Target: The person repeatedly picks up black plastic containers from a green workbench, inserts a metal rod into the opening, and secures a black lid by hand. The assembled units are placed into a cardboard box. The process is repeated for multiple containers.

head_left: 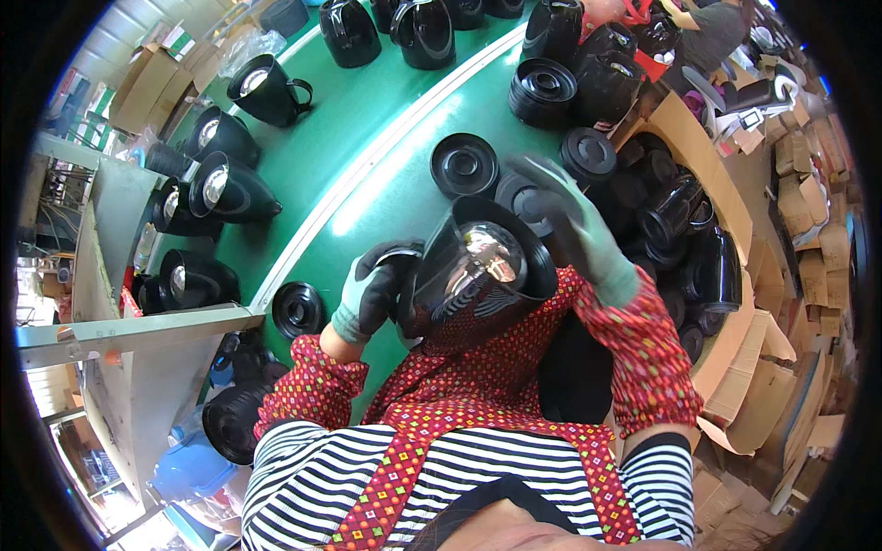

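A glossy black jug (432, 285) with a shiny silver inside is tilted in front of my body, its mouth toward me. My left hand (372, 289), in a green and black work glove, is closed around the jug's handle. My right hand (588, 230), gloved the same way, is raised just beyond the jug's right rim. Its fingers are smeared by motion, so I cannot tell whether it grips anything. Close beside those fingers lies a round black lid (525, 200), partly covered. Another round black lid (465, 165) rests flat on the green table just past the jug.
The green table (367, 197) carries a white dividing strip (354, 174). Several black jugs (266, 90) stand or lie on its far side. Stacked lids (542, 90) are at the back right. To my right, a cardboard box (735, 220) holds black parts. A person (717, 32) works at the far right.
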Demonstrator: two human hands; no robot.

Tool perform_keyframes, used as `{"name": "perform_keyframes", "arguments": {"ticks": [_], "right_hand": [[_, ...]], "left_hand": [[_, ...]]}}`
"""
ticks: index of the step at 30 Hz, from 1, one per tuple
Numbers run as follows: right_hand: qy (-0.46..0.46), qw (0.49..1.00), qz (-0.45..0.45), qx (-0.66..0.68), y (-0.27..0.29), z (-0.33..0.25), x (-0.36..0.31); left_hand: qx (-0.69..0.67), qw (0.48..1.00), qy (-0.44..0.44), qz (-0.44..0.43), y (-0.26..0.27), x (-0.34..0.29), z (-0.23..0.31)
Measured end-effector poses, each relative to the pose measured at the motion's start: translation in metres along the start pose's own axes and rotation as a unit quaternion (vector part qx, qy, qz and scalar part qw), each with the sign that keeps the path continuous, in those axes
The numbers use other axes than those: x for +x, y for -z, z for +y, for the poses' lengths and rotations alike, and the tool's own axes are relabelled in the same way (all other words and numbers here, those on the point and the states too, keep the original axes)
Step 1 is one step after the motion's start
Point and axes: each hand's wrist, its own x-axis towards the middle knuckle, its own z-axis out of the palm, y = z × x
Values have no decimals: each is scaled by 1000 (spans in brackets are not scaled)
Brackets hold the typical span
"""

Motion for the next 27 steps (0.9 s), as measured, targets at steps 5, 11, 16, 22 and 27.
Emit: {"name": "perform_keyframes", "arguments": {"ticks": [5,11,16,22,27], "right_hand": [[14,997,-30,-69,6,-55,-70],[-105,954,202,195,41,-25,-121],[-76,947,260,172,47,1,-146],[112,974,35,-192,5,-78,-67],[112,992,-53,6,4,-64,-1]], "left_hand": [[109,980,15,-164,-44,51,38],[-79,977,2,-196,-90,61,54],[-100,957,167,-215,-107,50,42],[-157,943,92,-279,-53,66,-31],[-16,985,-20,-172,-45,80,-7]]}}
